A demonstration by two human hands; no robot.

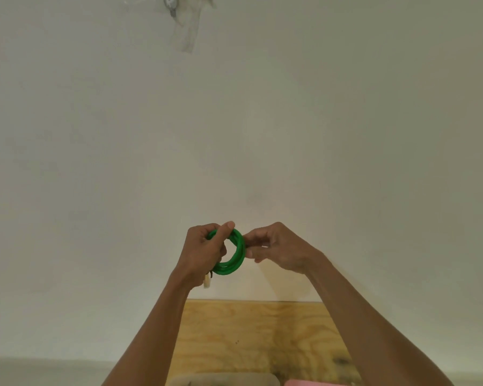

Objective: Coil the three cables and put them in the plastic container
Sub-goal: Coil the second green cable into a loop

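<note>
between both hands, coiled green cable point(233, 257)

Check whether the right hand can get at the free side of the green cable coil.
Probably yes: the right hand already has its fingers at the green cable coil's right edge, nothing between them; the left hand grips the opposite side.
</note>
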